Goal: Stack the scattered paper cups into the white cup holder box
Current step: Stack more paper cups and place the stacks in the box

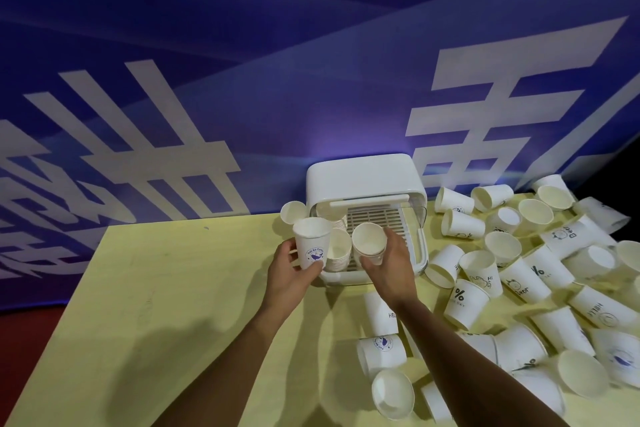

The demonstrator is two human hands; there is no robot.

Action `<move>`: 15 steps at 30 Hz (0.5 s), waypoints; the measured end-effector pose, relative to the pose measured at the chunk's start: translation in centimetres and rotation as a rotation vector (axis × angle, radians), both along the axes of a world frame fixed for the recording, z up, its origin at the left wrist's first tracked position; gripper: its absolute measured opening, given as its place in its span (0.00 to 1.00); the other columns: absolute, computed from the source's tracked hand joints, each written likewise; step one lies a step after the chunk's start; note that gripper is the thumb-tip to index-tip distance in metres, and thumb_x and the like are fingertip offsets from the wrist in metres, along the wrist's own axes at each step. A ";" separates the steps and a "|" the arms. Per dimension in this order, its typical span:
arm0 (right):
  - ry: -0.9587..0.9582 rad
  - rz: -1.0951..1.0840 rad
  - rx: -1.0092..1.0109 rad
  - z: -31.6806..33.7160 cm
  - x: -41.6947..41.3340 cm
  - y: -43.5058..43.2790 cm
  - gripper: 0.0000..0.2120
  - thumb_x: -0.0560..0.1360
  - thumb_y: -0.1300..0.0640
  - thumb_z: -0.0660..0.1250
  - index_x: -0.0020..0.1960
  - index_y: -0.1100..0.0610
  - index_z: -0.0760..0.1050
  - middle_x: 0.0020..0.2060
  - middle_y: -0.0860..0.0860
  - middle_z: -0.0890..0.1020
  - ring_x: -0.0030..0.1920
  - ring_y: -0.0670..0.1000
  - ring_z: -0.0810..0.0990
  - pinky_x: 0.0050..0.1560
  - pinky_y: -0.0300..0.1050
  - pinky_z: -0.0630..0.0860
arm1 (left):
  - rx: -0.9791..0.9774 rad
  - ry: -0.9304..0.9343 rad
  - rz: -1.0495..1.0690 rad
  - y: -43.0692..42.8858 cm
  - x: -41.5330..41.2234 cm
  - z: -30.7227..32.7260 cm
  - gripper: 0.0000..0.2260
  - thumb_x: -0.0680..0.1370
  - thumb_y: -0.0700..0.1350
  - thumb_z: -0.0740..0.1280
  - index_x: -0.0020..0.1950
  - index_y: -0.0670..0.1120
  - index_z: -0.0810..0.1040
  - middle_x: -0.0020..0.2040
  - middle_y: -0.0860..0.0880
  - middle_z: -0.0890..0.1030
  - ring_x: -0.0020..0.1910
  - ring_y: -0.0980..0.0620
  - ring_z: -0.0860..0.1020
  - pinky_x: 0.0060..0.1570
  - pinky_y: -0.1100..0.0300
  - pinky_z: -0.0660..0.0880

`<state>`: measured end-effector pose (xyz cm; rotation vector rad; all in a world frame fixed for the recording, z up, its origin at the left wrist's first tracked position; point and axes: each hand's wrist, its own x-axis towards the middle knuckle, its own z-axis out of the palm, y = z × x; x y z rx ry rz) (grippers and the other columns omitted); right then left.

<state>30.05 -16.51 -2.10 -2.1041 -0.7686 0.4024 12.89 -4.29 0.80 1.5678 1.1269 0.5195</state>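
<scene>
The white cup holder box stands at the table's far edge, its front open over a slatted tray. A stack of nested paper cups lies on its side in the left part of the tray. My left hand grips an upright cup with a blue logo just left of the box. My right hand holds a short stack of cups, tilted, in front of the tray. Several scattered cups lie to the right.
The yellow table reaches left to an edge with red floor beyond. A single cup lies against the box's left side. More cups lie near my right forearm. A blue banner wall rises behind the table.
</scene>
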 end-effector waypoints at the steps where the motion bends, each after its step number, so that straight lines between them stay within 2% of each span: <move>1: -0.003 -0.003 -0.001 -0.1 0.0 -0.1 0.36 0.73 0.52 0.75 0.75 0.56 0.62 0.69 0.53 0.71 0.68 0.54 0.70 0.67 0.45 0.67 | 0.012 -0.007 0.004 -0.1 0.5 0.2 0.25 0.70 0.45 0.77 0.64 0.53 0.72 0.59 0.56 0.79 0.57 0.59 0.79 0.49 0.63 0.77; 6: 0.012 0.006 -0.006 -0.3 -0.1 -0.2 0.37 0.74 0.51 0.74 0.76 0.56 0.60 0.71 0.54 0.70 0.70 0.54 0.69 0.68 0.44 0.65 | 0.155 0.026 0.032 -0.3 2.8 0.3 0.29 0.68 0.48 0.79 0.67 0.52 0.73 0.59 0.56 0.77 0.58 0.58 0.75 0.56 0.60 0.73; 12: 0.029 0.006 0.002 -0.4 -0.1 -0.2 0.36 0.75 0.49 0.73 0.76 0.54 0.60 0.71 0.53 0.70 0.70 0.53 0.69 0.65 0.40 0.63 | 0.177 0.104 0.011 -0.5 4.1 -0.8 0.24 0.68 0.47 0.79 0.60 0.51 0.73 0.55 0.53 0.78 0.58 0.52 0.75 0.55 0.59 0.71; 15: 0.039 0.005 -0.002 -0.6 0.1 -0.3 0.35 0.75 0.48 0.72 0.76 0.54 0.60 0.71 0.53 0.70 0.70 0.53 0.69 0.65 0.41 0.63 | 0.202 0.135 -0.007 -0.4 4.3 -1.3 0.25 0.69 0.48 0.79 0.62 0.51 0.73 0.56 0.53 0.77 0.58 0.51 0.74 0.56 0.57 0.71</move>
